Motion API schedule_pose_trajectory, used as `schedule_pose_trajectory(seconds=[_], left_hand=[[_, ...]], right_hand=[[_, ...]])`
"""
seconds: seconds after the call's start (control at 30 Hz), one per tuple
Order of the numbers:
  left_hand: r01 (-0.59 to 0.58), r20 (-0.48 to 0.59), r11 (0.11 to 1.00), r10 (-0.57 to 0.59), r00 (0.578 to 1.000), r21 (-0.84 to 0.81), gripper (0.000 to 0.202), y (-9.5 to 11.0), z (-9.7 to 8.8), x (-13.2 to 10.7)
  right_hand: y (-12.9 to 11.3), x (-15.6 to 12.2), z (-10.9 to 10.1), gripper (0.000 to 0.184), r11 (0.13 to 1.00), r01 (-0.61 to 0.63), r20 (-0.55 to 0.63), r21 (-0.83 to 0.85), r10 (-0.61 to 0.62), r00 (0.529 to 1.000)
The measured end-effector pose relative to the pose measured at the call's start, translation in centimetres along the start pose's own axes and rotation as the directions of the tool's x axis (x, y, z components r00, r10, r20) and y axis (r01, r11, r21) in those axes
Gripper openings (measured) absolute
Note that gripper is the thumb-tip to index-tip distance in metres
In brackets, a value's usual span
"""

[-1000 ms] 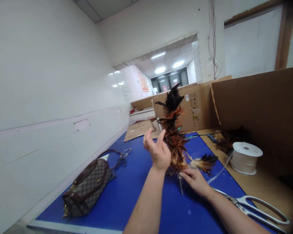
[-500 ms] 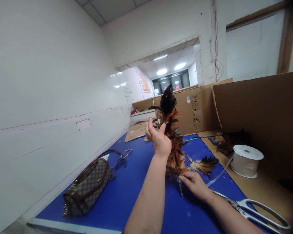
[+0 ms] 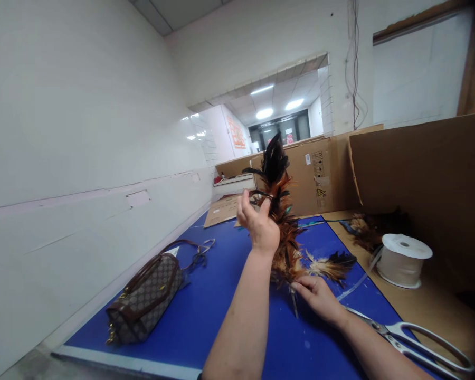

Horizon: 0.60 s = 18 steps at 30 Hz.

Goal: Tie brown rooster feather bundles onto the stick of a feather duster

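A long feather trim [image 3: 287,237], rusty brown with glossy black feathers at its top, rises from the blue table in front of me. Its lower end, where a pale ribbon tail [image 3: 295,306] hangs down, is pinched by my right hand [image 3: 320,298]. My left hand [image 3: 259,224] is raised beside the upper part, fingers curved and thumb apart. A thin dark feather crosses between its fingertips and thumb; a firm grip on it does not show. Behind my right hand lies a small bunch of cream and black feathers [image 3: 330,265].
Large silver scissors [image 3: 396,333] lie at the right by my forearm. A white ribbon spool [image 3: 404,261] stands on cardboard, with more feathers [image 3: 374,228] behind it. A brown patterned handbag [image 3: 148,301] sits on the blue table [image 3: 217,295] at left. Cardboard boxes [image 3: 301,182] line the back.
The view has shifted slightly, so the surroundings sit a little further right. Both hands keep nearly the same places at the feather trim.
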<state>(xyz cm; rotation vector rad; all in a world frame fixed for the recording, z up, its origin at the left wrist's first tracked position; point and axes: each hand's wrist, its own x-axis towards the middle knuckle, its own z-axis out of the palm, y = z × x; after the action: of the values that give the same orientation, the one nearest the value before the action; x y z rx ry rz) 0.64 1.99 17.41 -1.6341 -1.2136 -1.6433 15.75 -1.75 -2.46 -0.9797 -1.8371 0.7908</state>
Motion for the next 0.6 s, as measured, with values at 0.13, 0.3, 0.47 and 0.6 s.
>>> schedule_pose_trajectory(seconds=[0.13,0.3,0.47,0.6], left_hand=[[0.013,0.02,1.0,-0.013,1.0,0.003,0.049,-0.2,0.0,-0.4],[0.022,0.031,1.0,-0.022,0.999,0.001,0.056,-0.3,0.1,-0.6],[0.032,0.044,0.999,-0.032,0.999,0.003,0.059,-0.4,0.2,-0.7],[0.042,0.047,0.999,-0.041,0.998,-0.013,0.063,-0.5,0.1,-1.0]], right_hand=[[-0.3,0.0,0.0,0.05,1.0,-0.008,-0.001,-0.003,0.008,1.0],[-1.3,-0.1,-0.2,0.049,1.0,0.008,0.0,0.011,-0.008,1.0],[-1.2,-0.1,-0.2,0.05,1.0,0.003,-0.011,0.005,-0.003,1.0],[-0.9,-0.1,0.0,0.053,1.0,-0.017,-0.006,-0.006,0.017,1.0]])
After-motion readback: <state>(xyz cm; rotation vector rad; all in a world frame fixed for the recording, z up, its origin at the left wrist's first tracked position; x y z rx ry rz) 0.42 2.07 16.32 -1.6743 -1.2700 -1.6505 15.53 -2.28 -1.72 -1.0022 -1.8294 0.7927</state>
